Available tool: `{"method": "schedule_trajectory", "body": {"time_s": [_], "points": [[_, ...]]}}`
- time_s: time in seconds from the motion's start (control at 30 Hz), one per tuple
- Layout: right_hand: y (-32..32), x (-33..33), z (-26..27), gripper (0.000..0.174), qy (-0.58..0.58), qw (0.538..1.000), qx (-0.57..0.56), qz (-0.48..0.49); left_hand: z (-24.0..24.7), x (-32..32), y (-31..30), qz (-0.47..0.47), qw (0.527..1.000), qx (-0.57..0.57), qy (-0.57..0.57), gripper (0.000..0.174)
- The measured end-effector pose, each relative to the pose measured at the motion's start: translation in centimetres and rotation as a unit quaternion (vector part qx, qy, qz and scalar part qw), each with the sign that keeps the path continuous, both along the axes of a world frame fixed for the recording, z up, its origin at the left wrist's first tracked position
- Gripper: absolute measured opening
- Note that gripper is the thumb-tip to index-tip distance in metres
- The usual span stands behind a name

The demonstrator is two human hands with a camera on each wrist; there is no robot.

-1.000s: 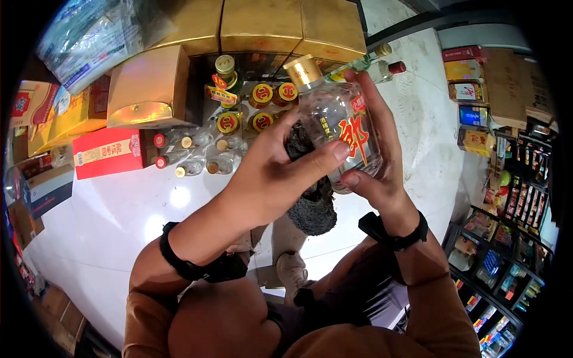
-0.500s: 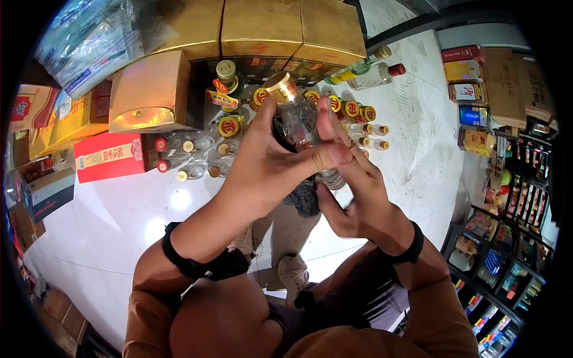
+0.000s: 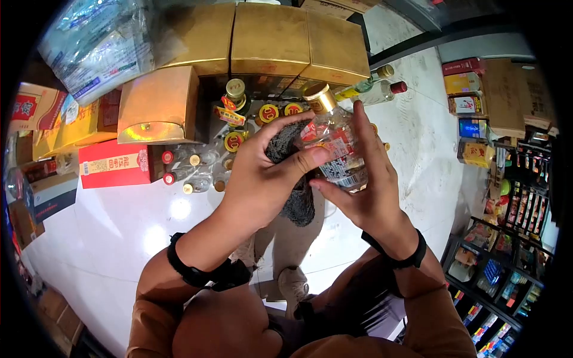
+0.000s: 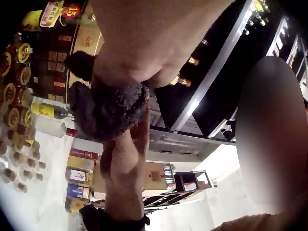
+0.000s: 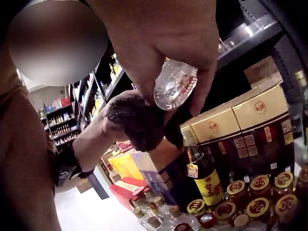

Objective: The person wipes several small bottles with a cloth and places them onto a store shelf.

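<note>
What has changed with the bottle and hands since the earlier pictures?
The bottle has been turned around: its big red character faced the head camera, now a label with a barcode does. Nothing was let go: the left hand still grips the dark cloth, the right hand the bottle.

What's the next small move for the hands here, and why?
I'd have the left hand draw the dark cloth lightly across the bottle's labelled side. The left hand grips the cloth beside the bottle, its thumb lying over that side, while the right hand holds the bottle from the opposite side, so it can probably steady it.
</note>
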State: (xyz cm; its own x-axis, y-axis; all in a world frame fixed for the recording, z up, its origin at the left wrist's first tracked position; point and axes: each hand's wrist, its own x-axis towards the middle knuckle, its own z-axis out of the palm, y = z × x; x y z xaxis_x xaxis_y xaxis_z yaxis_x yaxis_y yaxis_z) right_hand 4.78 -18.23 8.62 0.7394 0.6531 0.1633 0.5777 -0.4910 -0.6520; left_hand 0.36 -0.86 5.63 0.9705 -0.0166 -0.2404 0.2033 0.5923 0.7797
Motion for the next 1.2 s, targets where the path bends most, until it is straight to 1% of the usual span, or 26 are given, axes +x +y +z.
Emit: {"method": "schedule_trajectory", "body": {"time_s": [0.03,0.07,0.1,0.13,0.17,0.2,0.23,0.27,0.33,0.37,0.4,0.47,0.5,0.57,0.63,0.7,0.73,0.77,0.8,0.83,0.87,0.93,1.07,1.13,1.17,1.2], "points": [[0.5,-0.2,0.6,0.094,0.001,1.000,-0.010,-0.018,0.0,-0.1,0.0,0.011,1.000,0.025,0.000,0.049],[0.7,-0.3,0.7,0.094,0.003,1.000,-0.010,-0.016,0.0,-0.2,0.0,0.023,0.998,0.051,0.000,0.047],[0.9,-0.3,0.7,0.086,-0.061,0.997,-0.038,-0.001,0.4,-0.3,0.5,-0.006,0.997,0.072,-0.008,0.048],[1.1,-0.4,0.7,0.079,-0.125,0.990,-0.065,0.013,0.6,-0.1,1.3,-0.059,0.982,0.172,-0.043,0.052],[1.5,-0.8,0.4,0.071,-0.112,0.992,-0.041,0.025,0.5,0.0,1.1,-0.028,0.978,0.186,-0.088,0.055],[1.8,-1.4,0.3,0.070,-0.087,0.996,-0.017,0.016,0.3,0.0,1.0,0.002,0.970,0.201,-0.134,0.057],[1.8,-1.5,0.3,0.070,-0.086,0.996,-0.016,0.034,0.2,0.0,1.1,-0.002,0.982,0.150,-0.118,0.059],[1.7,-1.5,0.4,0.070,-0.085,0.995,-0.015,0.053,0.0,-0.1,1.3,-0.002,0.981,0.154,-0.117,0.059],[1.7,-1.5,0.6,0.070,-0.064,0.995,-0.009,0.078,-0.3,-0.2,1.6,-0.023,0.990,0.093,-0.102,0.058],[1.7,-1.6,0.7,0.070,-0.043,0.994,-0.006,0.104,-0.1,-0.2,1.8,-0.010,0.987,0.106,-0.124,0.042],[1.4,-1.4,1.0,0.070,-0.041,0.994,-0.005,0.104,-0.3,-0.3,1.7,-0.011,0.987,0.107,-0.123,0.042],[0.9,-0.8,1.8,0.076,0.132,0.980,0.075,0.128,-0.7,-0.8,1.6,0.010,0.997,0.037,-0.070,0.034],[0.7,-0.8,0.9,0.077,0.153,0.976,0.110,0.107,-0.1,-1.0,1.8,0.002,0.998,-0.006,-0.063,0.032],[0.3,-0.9,-0.9,0.079,0.190,0.962,0.183,0.068,-0.2,-1.1,1.8,0.000,0.997,-0.006,-0.074,0.034],[0.8,-0.6,-1.0,0.076,0.141,0.971,0.174,0.080,-0.5,-0.8,1.9,0.000,0.994,0.012,-0.110,0.042],[0.9,-1.0,-1.7,0.074,0.286,0.924,0.249,0.039,0.1,-0.8,1.9,0.011,0.994,-0.009,-0.113,0.044],[0.9,-1.2,-1.6,0.074,0.285,0.925,0.249,0.039,0.2,-0.9,1.9,0.019,0.993,-0.030,-0.113,0.046],[1.0,-1.4,-1.3,0.075,0.387,0.880,0.275,0.012,0.2,-0.9,2.0,0.019,0.993,-0.030,-0.115,0.046],[1.1,-1.5,-0.9,0.076,0.484,0.823,0.297,-0.015,0.2,-0.9,2.2,0.009,0.993,-0.009,-0.118,0.056],[1.2,-1.5,-0.4,0.077,0.510,0.805,0.300,-0.037,0.1,-1.0,2.3,-0.001,0.993,0.012,-0.122,0.066],[1.1,-1.4,0.0,0.077,0.510,0.805,0.300,-0.038,-0.1,-1.0,2.3,-0.003,0.993,0.011,-0.122,0.066],[1.0,-1.1,0.5,0.081,0.481,0.845,0.231,-0.022,-0.6,-0.9,2.2,0.016,0.988,0.043,-0.145,0.069],[0.9,-1.5,0.9,0.085,0.483,0.838,0.252,-0.034,-0.6,-0.9,1.8,0.010,0.991,-0.003,-0.136,0.078],[0.5,-1.8,0.3,0.088,0.460,0.851,0.255,-0.023,-0.9,-0.7,1.4,0.052,0.984,-0.031,-0.165,0.089],[0.2,-1.8,0.0,0.089,0.433,0.870,0.237,-0.015,-0.8,-0.7,1.3,0.050,0.985,-0.049,-0.158,0.097],[0.1,-1.8,0.0,0.089,0.431,0.870,0.237,-0.017,-0.9,-0.5,1.2,0.048,0.985,-0.050,-0.160,0.097]]}}
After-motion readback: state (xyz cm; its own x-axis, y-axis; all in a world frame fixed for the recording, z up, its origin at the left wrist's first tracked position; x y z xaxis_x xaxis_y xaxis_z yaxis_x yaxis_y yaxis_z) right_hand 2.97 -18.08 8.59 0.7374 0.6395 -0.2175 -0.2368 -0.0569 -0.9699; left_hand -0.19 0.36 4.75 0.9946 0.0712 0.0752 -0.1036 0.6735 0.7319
